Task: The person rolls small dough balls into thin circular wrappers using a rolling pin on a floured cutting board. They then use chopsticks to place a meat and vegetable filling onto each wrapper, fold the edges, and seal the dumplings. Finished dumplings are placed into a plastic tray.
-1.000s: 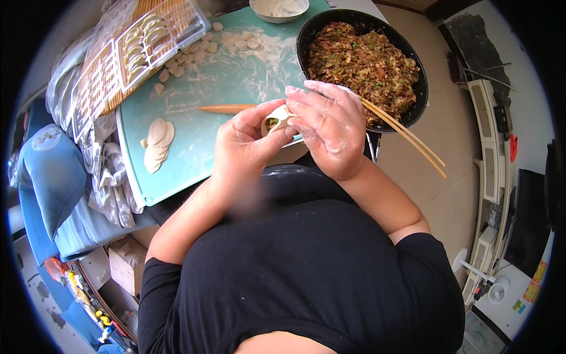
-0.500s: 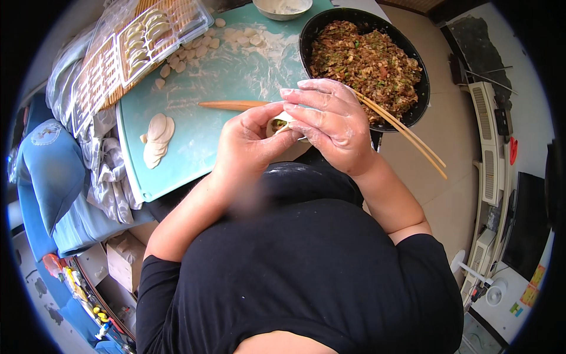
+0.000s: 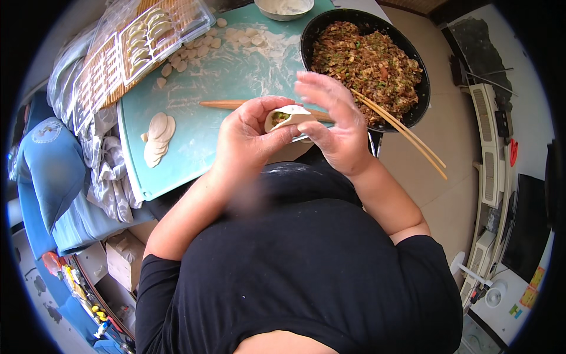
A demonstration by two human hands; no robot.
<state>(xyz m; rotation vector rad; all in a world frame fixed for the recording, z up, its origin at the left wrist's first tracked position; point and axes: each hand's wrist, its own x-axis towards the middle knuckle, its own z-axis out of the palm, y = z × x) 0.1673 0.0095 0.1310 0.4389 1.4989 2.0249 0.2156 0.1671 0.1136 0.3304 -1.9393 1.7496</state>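
A half-folded dumpling [image 3: 287, 119] rests in my left hand [image 3: 244, 134], its white wrapper gaping at the left side so that brown and green filling shows. The left fingers curl behind it and the thumb presses along its front. My right hand [image 3: 337, 125] is at the dumpling's right end, the thumb touching the wrapper; its floury fingers are raised, spread and slightly blurred. Behind both hands a wooden rolling pin [image 3: 223, 104] lies across the teal board [image 3: 194, 141], partly hidden by them.
A black pan [image 3: 425, 88] of filling stands at the right, with chopsticks [image 3: 407, 137] reaching over its rim. Stacked wrappers [image 3: 158, 141] lie at the board's left. Small dough pieces [image 3: 191, 53], a metal bowl [image 3: 284, 7] and a clear tray [image 3: 121, 56] with folded dumplings are farther back.
My right fingers have lifted off and spread away from the dumpling, uncovering its wrapper and filling. The left hand keeps its hold in nearly the same place.
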